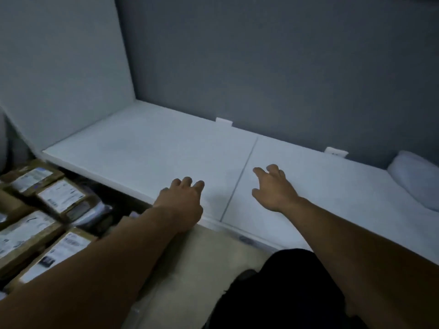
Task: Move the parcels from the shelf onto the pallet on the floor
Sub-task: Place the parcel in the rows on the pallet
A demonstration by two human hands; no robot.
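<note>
A white shelf board point(147, 153) runs across the view, with a thin seam down its middle. My left hand point(181, 198) hovers over the shelf's front edge with loosely curled fingers and holds nothing. Just right of the seam, my right hand point(273, 186) reaches over the board, fingers relaxed and empty. One pale plastic-wrapped parcel point(414, 179) lies at the shelf's far right, against the wall. Several brown cardboard parcels point(60, 195) with white labels lie packed together low on the left, below the shelf; the pallet under them is hidden.
A dark grey back wall point(285, 67) and a lighter side panel point(59, 67) enclose the shelf. Two small white brackets point(223, 121) sit along the wall. Beige floor point(202, 262) shows below the shelf edge, beside my dark trouser leg point(285, 293).
</note>
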